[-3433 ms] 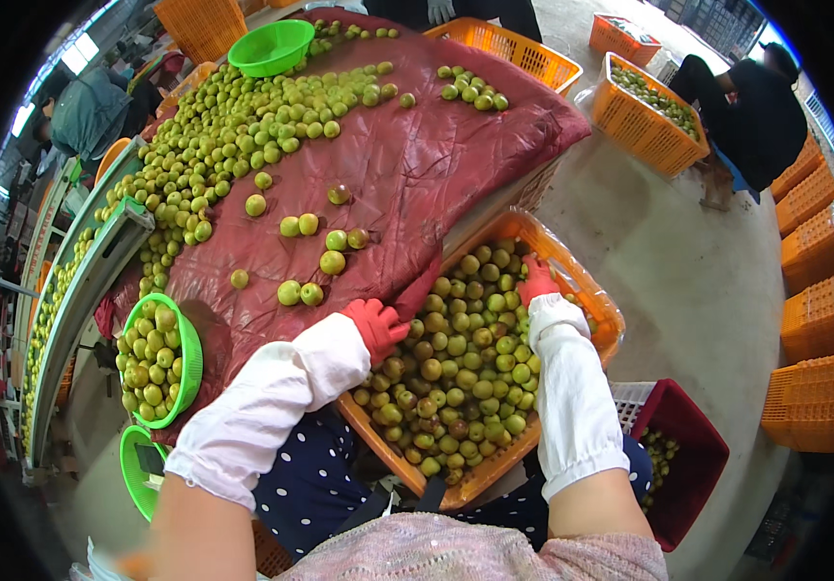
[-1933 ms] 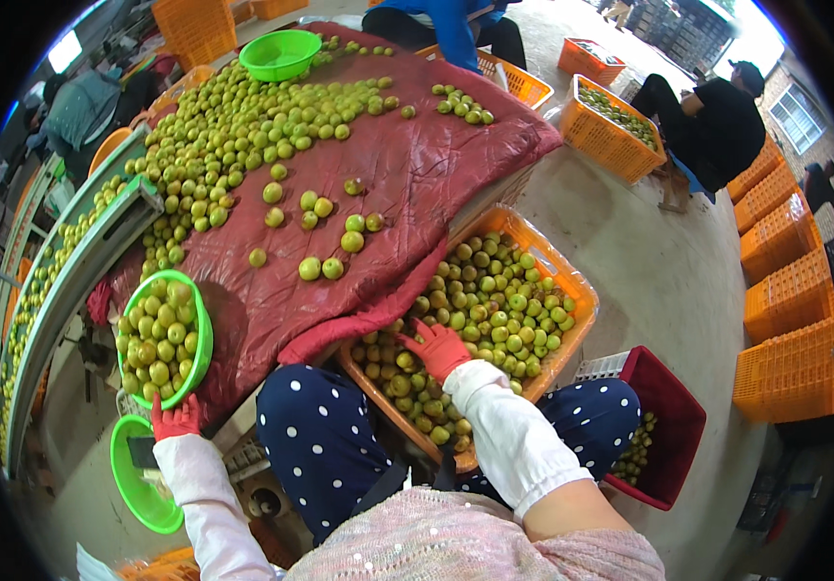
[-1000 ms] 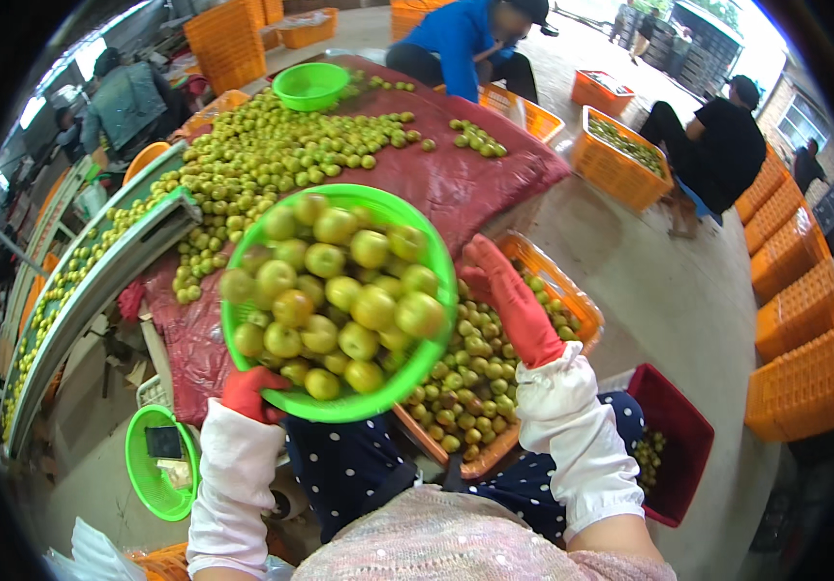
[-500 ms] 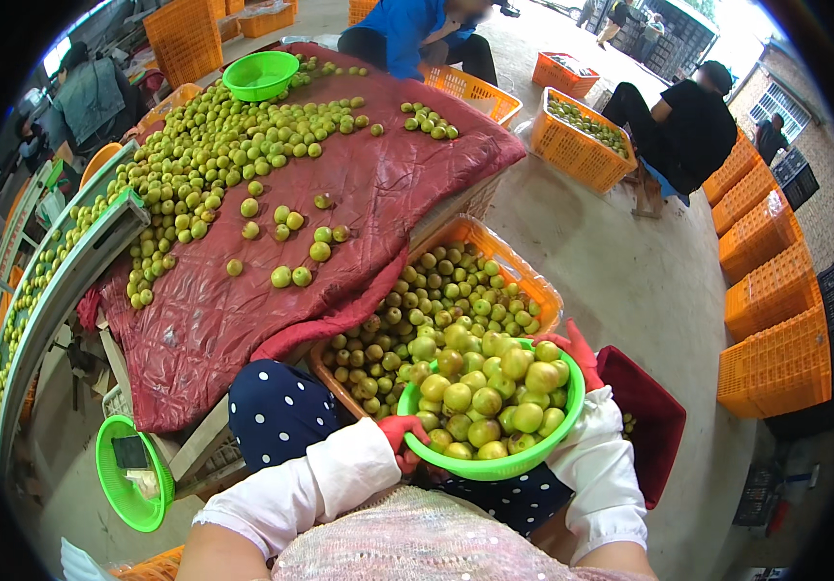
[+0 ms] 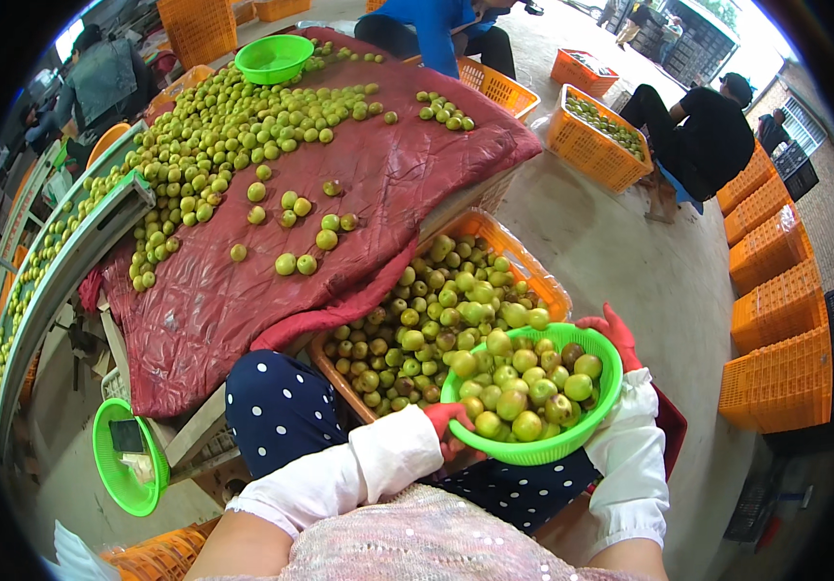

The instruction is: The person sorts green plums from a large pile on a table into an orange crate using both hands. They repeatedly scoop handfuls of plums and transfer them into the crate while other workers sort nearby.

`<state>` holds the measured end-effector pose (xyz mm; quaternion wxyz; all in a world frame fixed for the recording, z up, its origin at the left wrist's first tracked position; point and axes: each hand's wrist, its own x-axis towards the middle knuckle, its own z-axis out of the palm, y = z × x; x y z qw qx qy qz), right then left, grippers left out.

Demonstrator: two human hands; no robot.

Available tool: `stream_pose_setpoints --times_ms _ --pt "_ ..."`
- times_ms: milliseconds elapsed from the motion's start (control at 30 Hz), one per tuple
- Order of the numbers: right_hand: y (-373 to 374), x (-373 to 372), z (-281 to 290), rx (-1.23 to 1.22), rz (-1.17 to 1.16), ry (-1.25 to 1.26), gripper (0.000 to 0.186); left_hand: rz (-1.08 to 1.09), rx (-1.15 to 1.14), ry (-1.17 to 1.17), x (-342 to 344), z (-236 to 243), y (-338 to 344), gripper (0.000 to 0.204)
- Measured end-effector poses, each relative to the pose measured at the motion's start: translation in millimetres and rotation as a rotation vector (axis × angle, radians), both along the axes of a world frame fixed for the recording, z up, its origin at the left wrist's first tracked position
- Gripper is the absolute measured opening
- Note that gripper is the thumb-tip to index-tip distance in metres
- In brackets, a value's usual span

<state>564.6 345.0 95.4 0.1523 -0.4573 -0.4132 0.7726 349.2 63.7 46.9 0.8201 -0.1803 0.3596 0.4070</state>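
My left hand [image 5: 451, 428], in a red glove, grips the near-left rim of a bright green plastic basket [image 5: 557, 449]. Opposite it, my right hand [image 5: 614, 336], gloved in red too, holds the right rim. Round yellow-green fruits [image 5: 525, 389], some with brown patches, fill the basket, which tilts away to the left. Over its far edge, fruits tumble into an orange crate [image 5: 557, 298] full of the same fruit. That crate stands just beyond my knees, against the covered table.
A dark red quilted cover [image 5: 243, 334] drapes the table, with many fruits and another green basket [image 5: 274, 60] on it. A sorting chute [image 5: 73, 252] runs along the left. Orange crates [image 5: 775, 378] stand at right. Other people [image 5: 698, 126] sit farther back.
Both hands have carried the green basket right and slightly farther away, tipping it. Fruits now spill over its far-left rim into the crate, and the heap in the basket is lower.
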Motion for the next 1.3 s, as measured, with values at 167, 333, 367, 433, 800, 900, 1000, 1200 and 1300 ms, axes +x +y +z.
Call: stream_pose_setpoints --times_ms 167,333,367,433,800,900,1000,1200,1300 --pt "-41.1 -12.8 -5.2 -0.091 -0.014 0.018 0.060 -0.161 0.138 0.045 -19.4 19.6 -46.0 0.019" --pt "-75.6 -53.4 -6.4 -0.067 -0.096 0.024 0.053 -0.026 0.011 -0.092 -38.6 -42.0 -89.9 0.013" --pt "-74.2 -51.1 -10.8 -0.092 -0.086 -0.021 0.053 0.009 -0.022 0.002 -19.2 -54.8 -93.8 0.013" --pt "-70.3 -41.5 -11.4 -0.098 -0.053 -0.113 0.054 0.097 -0.198 0.050 -7.5 -19.3 -81.0 0.014" --pt "-12.9 10.7 42.2 0.124 -0.163 0.114 0.054 -0.400 0.153 0.403 -29.3 21.7 46.2 0.021" --pt "8.7 32.5 30.8 0.166 -0.157 0.081 0.056 -0.390 0.230 0.368 -22.5 9.1 54.1 0.016" --pt "23.0 36.3 24.6 0.143 -0.154 -0.100 0.058 -0.394 0.302 0.207 -18.5 -9.3 57.0 0.034" --pt "41.3 17.8 37.9 0.218 -0.252 -0.108 0.064 -0.273 0.321 0.145 -35.7 25.0 89.2 0.031" --pt "54.7 27.9 35.0 0.180 -0.259 -0.167 0.065 -0.354 0.411 0.268 -15.7 -6.2 88.9 0.046"
